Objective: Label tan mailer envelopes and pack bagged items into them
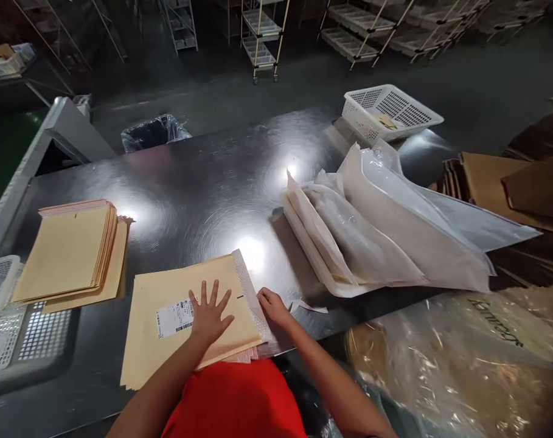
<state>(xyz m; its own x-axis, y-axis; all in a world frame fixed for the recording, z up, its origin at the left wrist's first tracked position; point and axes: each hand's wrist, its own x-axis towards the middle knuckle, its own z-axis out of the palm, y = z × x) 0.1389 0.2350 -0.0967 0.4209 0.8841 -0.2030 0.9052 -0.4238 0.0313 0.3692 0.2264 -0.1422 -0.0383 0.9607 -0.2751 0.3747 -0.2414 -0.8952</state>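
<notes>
Left hand (pixel 211 317) spread wide, palm down on padded mailer (pixel 146 356), beside and partly over shipping label (pixel 167 322). Right hand (pixel 275 309) bent in at bubble-lined flap (pixel 247 286); cannot tell whether it pinches. Step in hand reads as steadying the mailer and handling its flap; next move calls for a sure edge hold, left palm bracing. Mailer stack (pixel 69 252) left of left hand; white pouches (pixel 390 225) beyond right hand, farther right; basket (pixel 429 118) farthest.

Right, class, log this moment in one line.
left hand: spread flat on labelled envelope | right hand: at its bubble-wrap edge | envelope stack: left
</notes>
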